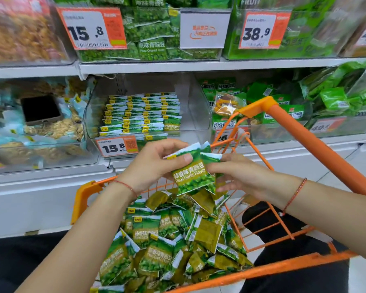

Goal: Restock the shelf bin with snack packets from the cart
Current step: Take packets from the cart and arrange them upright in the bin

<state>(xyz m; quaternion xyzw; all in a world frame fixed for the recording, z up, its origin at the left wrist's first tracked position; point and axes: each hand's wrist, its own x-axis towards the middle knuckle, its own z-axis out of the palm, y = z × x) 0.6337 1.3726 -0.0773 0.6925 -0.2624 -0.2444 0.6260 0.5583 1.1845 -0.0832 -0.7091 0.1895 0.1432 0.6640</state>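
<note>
Both hands met just above centre of the frame, over the cart. Left hand [154, 163] gripped a small stack of snack packets [191, 176] by its upper edge, thumb pressed across the front packet and fingers curled behind. Right hand [237, 174] closed on the right side of the same stack, its fingertips hidden behind the packets, so the exact number held could not be told. The front packet faced the camera, label upright and slightly tilted.

The step in hand appeared to be squaring a handful before placing it. To do it well, the edges should be aligned between the two hands while the stack stays above the cart, so that any dropped packet falls back into the load. All labels should face one way, matching the rows in the bin.

Below the hands, the orange cart [304, 149] held a loose heap of packets [169, 240], some face down, filling the lower centre of the frame. The shelf bin [199, 115] stood directly above the hands at centre, partly filled with neat overlapping rows of packets [142, 115]; free space showed at its right side. A price tag [116, 145] hung on its front wall. A phone [40, 109] lay in the neighbouring bin at centre left.
</note>
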